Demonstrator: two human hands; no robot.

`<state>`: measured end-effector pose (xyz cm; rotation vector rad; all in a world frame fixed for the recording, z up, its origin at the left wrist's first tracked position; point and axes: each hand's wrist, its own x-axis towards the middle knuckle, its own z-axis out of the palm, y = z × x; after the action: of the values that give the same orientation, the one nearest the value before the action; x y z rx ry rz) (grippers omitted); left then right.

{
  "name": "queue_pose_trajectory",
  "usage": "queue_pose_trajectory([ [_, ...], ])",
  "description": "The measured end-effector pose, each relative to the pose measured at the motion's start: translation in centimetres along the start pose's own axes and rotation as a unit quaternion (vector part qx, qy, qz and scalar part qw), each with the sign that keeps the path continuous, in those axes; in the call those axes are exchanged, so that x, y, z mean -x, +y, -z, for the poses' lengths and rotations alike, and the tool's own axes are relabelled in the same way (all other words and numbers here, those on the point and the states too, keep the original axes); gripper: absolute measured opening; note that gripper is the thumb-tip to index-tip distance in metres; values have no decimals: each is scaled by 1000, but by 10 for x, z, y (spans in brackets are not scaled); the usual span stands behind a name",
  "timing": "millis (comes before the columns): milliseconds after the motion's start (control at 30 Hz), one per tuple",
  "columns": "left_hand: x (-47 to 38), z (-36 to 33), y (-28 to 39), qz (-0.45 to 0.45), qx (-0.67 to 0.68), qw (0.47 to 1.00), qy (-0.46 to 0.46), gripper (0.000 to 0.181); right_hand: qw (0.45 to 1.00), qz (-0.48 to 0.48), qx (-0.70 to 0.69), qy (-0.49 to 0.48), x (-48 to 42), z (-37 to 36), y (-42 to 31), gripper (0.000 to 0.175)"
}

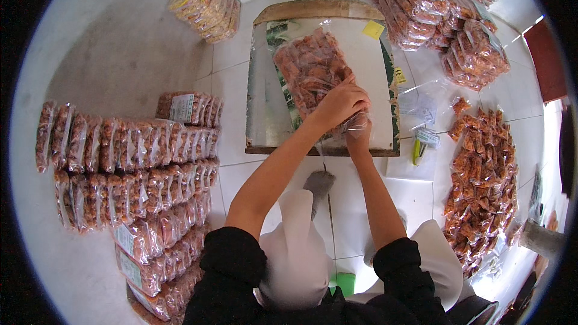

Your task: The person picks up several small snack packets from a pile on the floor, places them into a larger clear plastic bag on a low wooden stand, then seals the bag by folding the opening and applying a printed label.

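Note:
A clear plastic bag of reddish-brown snack pieces point(311, 70) lies slanted on a low table with a pale top point(370, 131). My left hand point(344, 103) reaches across the bag's lower right part, its fingers gripping the plastic there. Beneath it, my right hand point(360, 133) holds the gathered plastic at the bag's near end; its fingers are partly hidden by the film. A yellow paper note point(373, 30) is stuck on the tabletop's far right corner.
Rows of packed snack bags point(135, 144) stand at the left. More bags are stacked at the far left point(207, 4) and far right point(415, 0). Many small packets point(481, 189) lie on the right of the tiled floor, near a green stapler point(418, 151) and plastic sleeves point(417, 106).

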<state>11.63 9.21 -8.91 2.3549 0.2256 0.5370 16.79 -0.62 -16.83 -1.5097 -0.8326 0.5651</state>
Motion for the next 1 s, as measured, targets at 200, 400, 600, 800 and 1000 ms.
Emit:
queue_pose_trajectory([
  [200, 24, 14, -12, 11, -221, 971, 91, 28, 989, 70, -126, 41, 2, -10, -21, 43],
  [400, 29, 15, -22, 21, -239, 968, 72, 33, 947, 156, 271, 69, 35, 10, -38, 46],
  [600, 27, 16, -26, 44, -139, 985, 93, 35, 957, 122, 256, 60, 18, 10, -40, 40],
  [800, 25, 16, -23, 20, -122, 990, 74, 36, 988, -26, 88, 128, 2, -5, -44, 36],
  [1000, 29, 15, -29, 20, -209, 975, 75, 34, 939, 163, 286, 96, 42, 14, -45, 48],
])
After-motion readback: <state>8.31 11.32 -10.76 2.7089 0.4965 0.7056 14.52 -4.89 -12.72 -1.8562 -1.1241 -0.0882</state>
